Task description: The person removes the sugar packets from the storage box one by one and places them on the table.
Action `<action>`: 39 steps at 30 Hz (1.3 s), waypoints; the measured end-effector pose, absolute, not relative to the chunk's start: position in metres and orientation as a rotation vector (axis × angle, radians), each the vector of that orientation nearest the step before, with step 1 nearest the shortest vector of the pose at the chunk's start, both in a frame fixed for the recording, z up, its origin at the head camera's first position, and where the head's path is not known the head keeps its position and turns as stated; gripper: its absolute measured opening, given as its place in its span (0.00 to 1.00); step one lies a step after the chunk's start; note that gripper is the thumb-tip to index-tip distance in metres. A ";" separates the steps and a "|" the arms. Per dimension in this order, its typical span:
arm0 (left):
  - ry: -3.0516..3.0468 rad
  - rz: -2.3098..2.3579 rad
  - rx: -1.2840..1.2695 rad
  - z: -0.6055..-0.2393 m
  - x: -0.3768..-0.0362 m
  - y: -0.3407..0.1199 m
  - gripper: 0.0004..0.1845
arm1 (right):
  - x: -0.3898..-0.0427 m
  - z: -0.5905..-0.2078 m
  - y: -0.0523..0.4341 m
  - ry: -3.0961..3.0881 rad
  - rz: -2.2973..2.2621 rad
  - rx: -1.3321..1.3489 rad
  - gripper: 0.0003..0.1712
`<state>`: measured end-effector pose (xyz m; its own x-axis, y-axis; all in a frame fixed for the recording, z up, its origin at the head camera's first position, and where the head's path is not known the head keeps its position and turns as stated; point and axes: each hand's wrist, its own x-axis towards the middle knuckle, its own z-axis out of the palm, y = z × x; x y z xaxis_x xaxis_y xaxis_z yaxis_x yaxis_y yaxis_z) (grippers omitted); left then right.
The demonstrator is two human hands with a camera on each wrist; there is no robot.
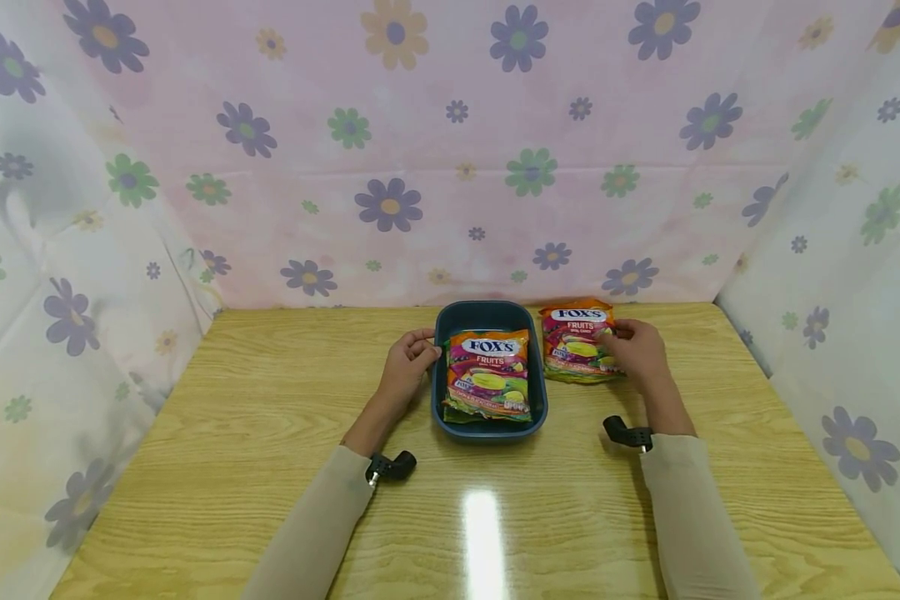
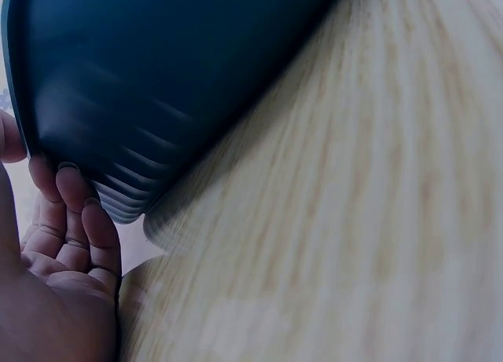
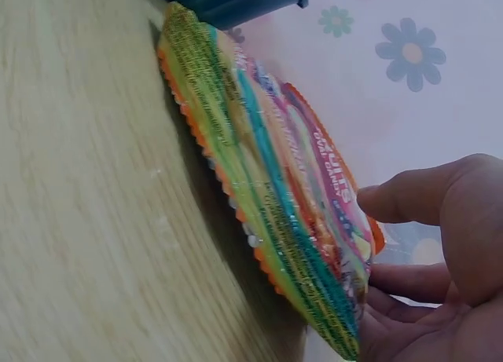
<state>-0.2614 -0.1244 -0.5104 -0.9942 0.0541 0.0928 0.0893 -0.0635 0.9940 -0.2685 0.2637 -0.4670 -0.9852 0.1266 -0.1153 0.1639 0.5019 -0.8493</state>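
Note:
A dark blue plastic bin (image 1: 489, 432) stands on the table, and its ribbed outer wall (image 2: 157, 87) fills the top of the left wrist view. My left hand (image 1: 408, 367) pinches the bin's left rim, fingers along the outside. In the bin lies a Fox's Fruits candy bag (image 1: 487, 375), with a green edge of what may be another bag under it. To the right of the bin is a second candy bag (image 1: 579, 343). My right hand (image 1: 637, 354) holds that bag by its right edge, thumb (image 3: 393, 201) on the printed front and fingers at the side.
The bin and bags are on a wood-grain table (image 1: 285, 400). A flowered cloth (image 1: 450, 250) rises along the back edge, with more at both sides. Small black cameras (image 1: 397, 466) are strapped to both wrists. Light glares off the table in front of the bin.

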 end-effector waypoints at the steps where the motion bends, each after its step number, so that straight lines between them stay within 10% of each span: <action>1: -2.134 -2.268 -0.164 -0.510 -0.262 -0.124 0.19 | -0.268 -0.466 0.264 2.691 -1.515 0.261 0.40; 39: -2.141 -2.274 -0.195 -0.510 -0.260 -0.125 0.23 | -0.248 -0.409 0.245 2.880 -1.449 -0.073 0.35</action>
